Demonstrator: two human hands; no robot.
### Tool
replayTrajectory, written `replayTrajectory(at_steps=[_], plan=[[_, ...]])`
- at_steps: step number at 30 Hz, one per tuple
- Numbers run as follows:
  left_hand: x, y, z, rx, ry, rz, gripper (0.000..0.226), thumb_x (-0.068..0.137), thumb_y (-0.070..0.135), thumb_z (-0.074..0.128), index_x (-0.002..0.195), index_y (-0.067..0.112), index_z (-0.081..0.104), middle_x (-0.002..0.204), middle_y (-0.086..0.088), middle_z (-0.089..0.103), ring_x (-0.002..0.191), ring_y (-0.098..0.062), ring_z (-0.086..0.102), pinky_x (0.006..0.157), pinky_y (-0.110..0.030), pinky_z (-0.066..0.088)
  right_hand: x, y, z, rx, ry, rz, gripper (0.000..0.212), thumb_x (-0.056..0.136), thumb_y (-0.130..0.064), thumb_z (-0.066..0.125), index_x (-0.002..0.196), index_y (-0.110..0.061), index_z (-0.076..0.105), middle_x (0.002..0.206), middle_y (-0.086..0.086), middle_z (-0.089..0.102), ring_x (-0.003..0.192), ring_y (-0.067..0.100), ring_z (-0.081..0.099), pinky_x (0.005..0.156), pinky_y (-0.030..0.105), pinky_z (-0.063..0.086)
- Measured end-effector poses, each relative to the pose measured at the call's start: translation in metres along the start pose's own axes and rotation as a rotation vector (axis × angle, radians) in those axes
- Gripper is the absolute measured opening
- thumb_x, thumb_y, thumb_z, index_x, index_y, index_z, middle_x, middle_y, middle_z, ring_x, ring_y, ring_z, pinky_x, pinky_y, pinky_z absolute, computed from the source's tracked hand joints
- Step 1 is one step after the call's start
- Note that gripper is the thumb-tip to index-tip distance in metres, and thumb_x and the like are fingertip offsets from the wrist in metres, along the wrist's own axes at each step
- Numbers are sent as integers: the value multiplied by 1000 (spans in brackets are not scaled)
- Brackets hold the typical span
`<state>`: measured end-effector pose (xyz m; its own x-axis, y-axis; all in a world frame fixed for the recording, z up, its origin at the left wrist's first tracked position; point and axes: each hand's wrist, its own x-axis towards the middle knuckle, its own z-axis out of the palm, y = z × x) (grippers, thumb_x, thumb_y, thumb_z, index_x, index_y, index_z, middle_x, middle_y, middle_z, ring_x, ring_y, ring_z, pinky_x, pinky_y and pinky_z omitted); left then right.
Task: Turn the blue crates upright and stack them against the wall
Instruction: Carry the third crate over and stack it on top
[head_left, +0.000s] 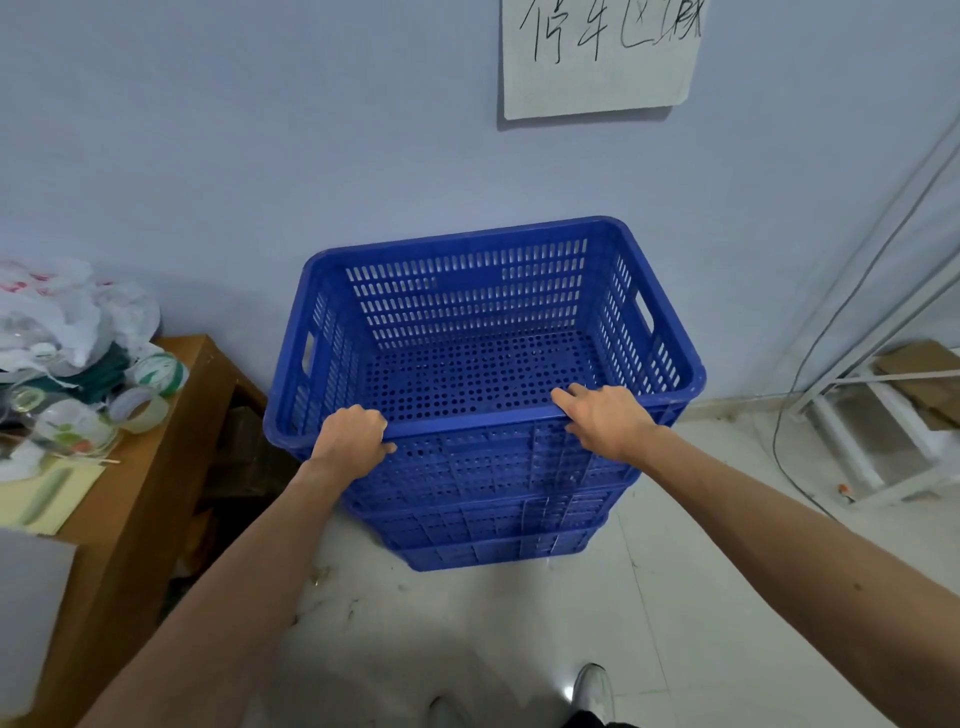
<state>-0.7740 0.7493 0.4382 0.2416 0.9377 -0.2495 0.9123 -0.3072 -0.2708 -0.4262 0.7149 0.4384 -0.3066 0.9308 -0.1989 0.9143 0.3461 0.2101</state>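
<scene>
Both hands, left hand (355, 434) and right hand (605, 415), clamp near rim of top blue crate (483, 332), upright on nested stack at wall (260, 156); best press evenly, seat it square, then let go.

White paper sheet (597, 57) on the wall (260, 130): handwritten black Chinese characters, apparently "停车区域", last character partly scribbled, top cropped.

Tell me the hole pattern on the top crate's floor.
Rows of small round holes cover the floor of the blue plastic top crate, seen in the head view.
</scene>
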Motion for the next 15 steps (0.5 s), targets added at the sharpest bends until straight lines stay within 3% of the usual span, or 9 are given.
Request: replayTrajectory(at_steps=[5,9,12,15], plan=[[-2,1,2,-18,10,-12,35,93,48,61,94,13,66,91,-4,68,77,-21,60,65,-32,46,0,-1,1,50,2,-2,31,98,-30,52,123,-17,38,106,7,54,63,29,57,55,37,47],[-5,5,0,-37,11,-9,33,94,46,60,96,14,66,92,-4,68,83,-22,63,69,-33,49,0,4,-4,45,-26,-15,33,99,-31,52,125,-17,38,105,7,56,67,30,58,60,40,49],[-5,13,-3,-43,7,2,31,95,44,59,97,14,65,88,-2,64,75,-20,53,69,-33,48,1,15,-7,47,-64,2,37,100,-34,51,130,-17,38,111,8,57,69,31,54,61,39,44],[-5,19,-3,-37,5,8,30,96,44,58,96,14,65,80,0,57,71,-19,52,68,-34,50,2,21,-5,18,-78,1,41,100,-37,50,134,-18,37,117,9,58,79,33,62,62,37,42]])
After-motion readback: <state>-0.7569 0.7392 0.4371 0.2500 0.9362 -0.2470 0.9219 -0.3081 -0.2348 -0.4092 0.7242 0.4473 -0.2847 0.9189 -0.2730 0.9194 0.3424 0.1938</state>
